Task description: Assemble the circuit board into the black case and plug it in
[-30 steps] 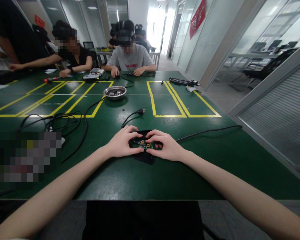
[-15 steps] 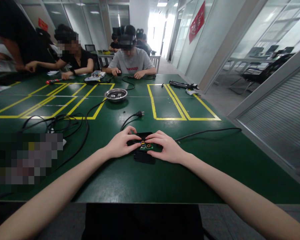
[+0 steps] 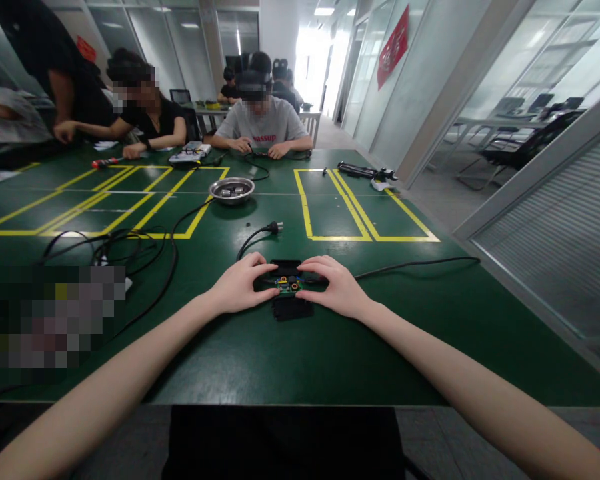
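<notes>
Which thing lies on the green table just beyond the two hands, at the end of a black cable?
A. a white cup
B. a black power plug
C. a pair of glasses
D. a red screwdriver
B: the black power plug lies on the green table just past the left hand and the right hand, which both rest on the small open black device.

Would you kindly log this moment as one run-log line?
left hand: on black casing | right hand: on casing | circuit board: exposed between hands | table: green
</notes>
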Demonstrator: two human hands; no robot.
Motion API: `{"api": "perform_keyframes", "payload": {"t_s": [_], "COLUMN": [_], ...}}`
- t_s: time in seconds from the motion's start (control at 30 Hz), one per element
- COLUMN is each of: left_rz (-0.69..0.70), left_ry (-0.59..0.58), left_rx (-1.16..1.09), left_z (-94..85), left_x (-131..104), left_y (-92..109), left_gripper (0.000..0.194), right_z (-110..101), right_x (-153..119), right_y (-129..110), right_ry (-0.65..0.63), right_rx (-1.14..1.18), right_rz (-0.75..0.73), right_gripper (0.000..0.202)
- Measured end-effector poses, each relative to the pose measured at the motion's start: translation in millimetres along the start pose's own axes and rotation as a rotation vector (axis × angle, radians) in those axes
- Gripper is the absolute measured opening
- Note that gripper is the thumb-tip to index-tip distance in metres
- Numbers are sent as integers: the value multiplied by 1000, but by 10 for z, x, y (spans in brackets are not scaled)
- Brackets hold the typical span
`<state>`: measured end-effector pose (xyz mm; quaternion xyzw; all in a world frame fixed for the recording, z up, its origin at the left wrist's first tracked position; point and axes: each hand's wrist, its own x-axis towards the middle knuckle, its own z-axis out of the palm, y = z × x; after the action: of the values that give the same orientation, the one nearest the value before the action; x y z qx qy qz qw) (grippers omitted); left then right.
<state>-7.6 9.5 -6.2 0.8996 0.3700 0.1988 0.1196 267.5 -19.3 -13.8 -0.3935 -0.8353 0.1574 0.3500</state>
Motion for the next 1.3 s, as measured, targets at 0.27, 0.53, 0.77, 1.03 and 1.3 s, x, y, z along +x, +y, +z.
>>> {"api": "perform_keyframes", "payload": {"t_s": [0.27,0.53,0.77,1.03,1.3], "left_rz": [21,24,-3,2,22], "left_ry": [16,17,7,36,36], "left_rx": [1,-40,-29,-67,-110], "left_z": [10,11,34,48,6], "left_x": [1,-5,14,29,8], "left_y": [8,-8,-49,-84,-52], "left_gripper": [56,55,58,55,45], "right_z": [77,61,60,90,-130], "right_x": [-22,-53,-28,-2,-9], "right_y": [-49,-162,-154,-158,79], "right_ry": [8,10,-24,-18,-126], "right_rx": [-58,-84,-145,-190,-177], "right_rz": [2,-5,-37,20,-29], "right_gripper": [28,35,39,31,14]}}
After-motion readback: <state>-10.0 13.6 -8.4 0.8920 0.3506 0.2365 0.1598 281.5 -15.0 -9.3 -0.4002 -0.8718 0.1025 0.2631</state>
